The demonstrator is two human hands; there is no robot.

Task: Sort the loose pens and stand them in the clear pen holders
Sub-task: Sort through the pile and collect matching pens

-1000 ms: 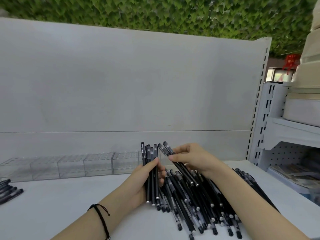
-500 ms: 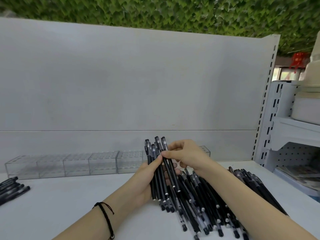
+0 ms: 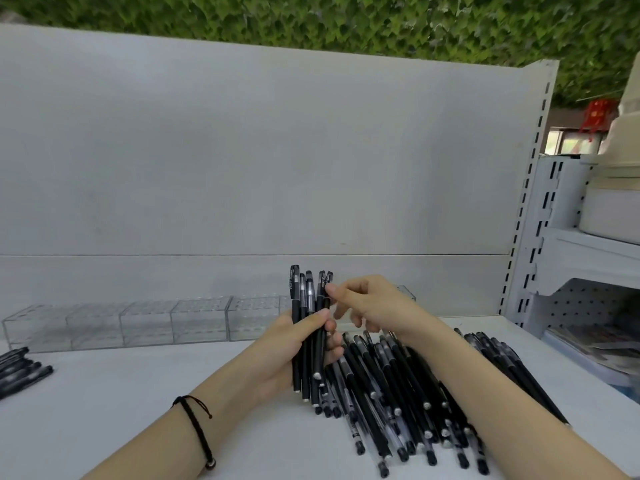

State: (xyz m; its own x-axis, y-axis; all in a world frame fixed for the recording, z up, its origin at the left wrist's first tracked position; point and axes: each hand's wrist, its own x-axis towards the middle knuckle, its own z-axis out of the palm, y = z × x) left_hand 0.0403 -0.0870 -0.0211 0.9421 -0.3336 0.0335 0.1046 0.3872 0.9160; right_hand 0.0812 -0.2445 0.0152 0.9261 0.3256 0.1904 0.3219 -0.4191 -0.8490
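My left hand (image 3: 287, 351) grips a bundle of several black pens (image 3: 309, 296), held upright with the caps on top, just in front of the clear pen holders (image 3: 145, 323). My right hand (image 3: 370, 306) hovers beside the bundle's top. Its index fingertip touches the rightmost pen, and the other fingers hang loose and hold nothing. Below my right wrist a large pile of loose black pens (image 3: 391, 382) lies on the white shelf (image 3: 138, 417). The clear holders stand in a row along the back panel, and no pens show in them.
A small group of black pens (image 3: 20, 368) lies at the shelf's left edge. More pens (image 3: 512, 368) fan out right of the pile. A white slotted shelving unit (image 3: 571, 258) with boxes stands to the right. The grey back panel (image 3: 242, 168) rises behind the holders.
My right hand brought the pens it was pinching over to the left hand's bundle and let them go. The bundle is thicker and held more upright.
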